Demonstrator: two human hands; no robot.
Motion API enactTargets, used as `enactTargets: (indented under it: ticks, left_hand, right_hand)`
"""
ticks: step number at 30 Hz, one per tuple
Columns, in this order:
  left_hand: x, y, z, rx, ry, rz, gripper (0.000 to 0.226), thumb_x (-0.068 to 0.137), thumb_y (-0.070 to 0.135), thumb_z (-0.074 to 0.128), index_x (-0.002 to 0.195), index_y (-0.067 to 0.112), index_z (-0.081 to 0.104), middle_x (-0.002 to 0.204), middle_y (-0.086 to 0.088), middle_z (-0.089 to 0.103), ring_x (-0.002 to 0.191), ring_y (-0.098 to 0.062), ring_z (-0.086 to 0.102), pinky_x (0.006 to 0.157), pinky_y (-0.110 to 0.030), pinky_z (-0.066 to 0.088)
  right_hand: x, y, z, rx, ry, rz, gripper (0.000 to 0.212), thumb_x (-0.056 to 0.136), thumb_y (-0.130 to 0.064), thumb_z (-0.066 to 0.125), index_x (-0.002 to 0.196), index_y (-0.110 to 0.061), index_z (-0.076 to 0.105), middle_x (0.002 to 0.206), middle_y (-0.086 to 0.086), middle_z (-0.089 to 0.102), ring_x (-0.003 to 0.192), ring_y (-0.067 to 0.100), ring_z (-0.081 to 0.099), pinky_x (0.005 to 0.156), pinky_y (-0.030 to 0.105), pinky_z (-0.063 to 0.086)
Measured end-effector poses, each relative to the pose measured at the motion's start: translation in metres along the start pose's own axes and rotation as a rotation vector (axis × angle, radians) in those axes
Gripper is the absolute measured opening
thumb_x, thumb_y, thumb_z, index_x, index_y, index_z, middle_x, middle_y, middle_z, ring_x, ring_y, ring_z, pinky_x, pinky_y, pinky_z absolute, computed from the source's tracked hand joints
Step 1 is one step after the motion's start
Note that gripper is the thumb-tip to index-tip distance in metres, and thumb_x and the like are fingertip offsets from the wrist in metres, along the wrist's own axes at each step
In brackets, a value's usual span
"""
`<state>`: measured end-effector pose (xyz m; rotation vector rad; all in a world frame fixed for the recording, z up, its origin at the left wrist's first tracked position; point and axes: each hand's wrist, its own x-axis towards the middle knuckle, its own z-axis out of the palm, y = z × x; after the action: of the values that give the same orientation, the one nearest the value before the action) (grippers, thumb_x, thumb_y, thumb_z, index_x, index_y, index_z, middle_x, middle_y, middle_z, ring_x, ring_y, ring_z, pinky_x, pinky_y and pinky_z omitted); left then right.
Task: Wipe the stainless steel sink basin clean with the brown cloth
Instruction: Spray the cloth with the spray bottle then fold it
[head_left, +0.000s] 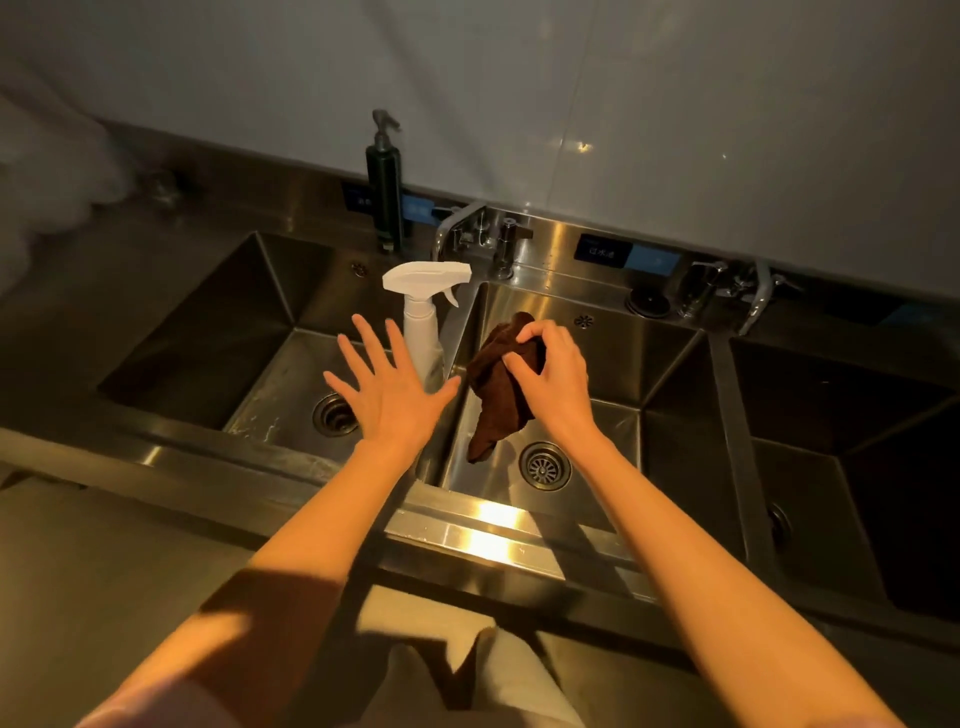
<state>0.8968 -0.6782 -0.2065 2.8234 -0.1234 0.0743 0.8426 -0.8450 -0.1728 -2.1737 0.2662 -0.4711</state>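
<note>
A brown cloth (497, 385) hangs bunched over the middle stainless steel sink basin (613, 364), its lower tail dangling near the round drain (544, 466). My right hand (553, 371) grips the cloth's upper part with curled fingers, above the basin floor. My left hand (387, 382) hovers with fingers spread wide and holds nothing. It is over the divider between the left and middle basins, just in front of a white spray bottle (423, 312).
A left basin (249, 332) with its own drain and a dark right basin (857, 415) flank the middle one. A dark soap pump bottle (385, 187) and faucets (483, 234) stand along the back ledge. The front rim (483, 535) runs below my forearms.
</note>
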Motion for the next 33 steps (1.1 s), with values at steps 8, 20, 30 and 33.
enactTargets:
  ticks: [8, 20, 30, 33]
  left_hand:
    - [0.039, 0.018, 0.014, -0.293, 0.144, -0.145, 0.090, 0.078, 0.062, 0.062, 0.144, 0.008, 0.032, 0.159, -0.014, 0.007, 0.146, -0.036, 0.006, 0.112, -0.061, 0.013]
    - [0.050, 0.036, 0.022, -0.281, 0.426, -0.159, 0.051, 0.082, 0.039, 0.068, 0.109, -0.003, 0.059, 0.144, -0.011, 0.044, 0.135, -0.030, 0.037, 0.110, -0.054, 0.022]
    - [0.046, -0.003, -0.017, -0.164, 0.491, -0.175, 0.048, 0.083, 0.040, 0.066, 0.119, 0.007, 0.058, 0.132, -0.007, 0.053, 0.120, -0.027, 0.048, 0.097, -0.043, 0.035]
    - [0.040, -0.025, -0.034, -0.164, 0.516, -0.182, 0.050, 0.084, 0.039, 0.066, 0.122, 0.009, 0.056, 0.128, -0.008, 0.053, 0.116, -0.027, 0.049, 0.093, -0.042, 0.037]
  right_hand:
    - [0.028, 0.013, 0.009, -0.007, -0.106, -0.020, 0.018, 0.088, -0.020, 0.064, 0.098, -0.029, 0.052, 0.104, -0.005, 0.053, 0.105, 0.020, 0.051, 0.091, 0.039, 0.046]
    - [0.068, 0.021, 0.029, 0.045, -0.216, -0.106, 0.020, 0.085, -0.019, 0.065, 0.097, -0.028, 0.053, 0.102, -0.008, 0.052, 0.103, 0.019, 0.051, 0.088, 0.036, 0.045]
    - [0.073, -0.003, 0.061, 0.169, -0.290, -0.160, 0.020, 0.087, -0.023, 0.064, 0.096, -0.036, 0.051, 0.098, -0.017, 0.047, 0.103, 0.016, 0.051, 0.082, 0.029, 0.046]
    - [0.069, -0.023, 0.080, 0.155, -0.293, -0.200, 0.021, 0.086, -0.022, 0.065, 0.095, -0.035, 0.051, 0.099, -0.014, 0.048, 0.102, 0.016, 0.051, 0.079, 0.026, 0.040]
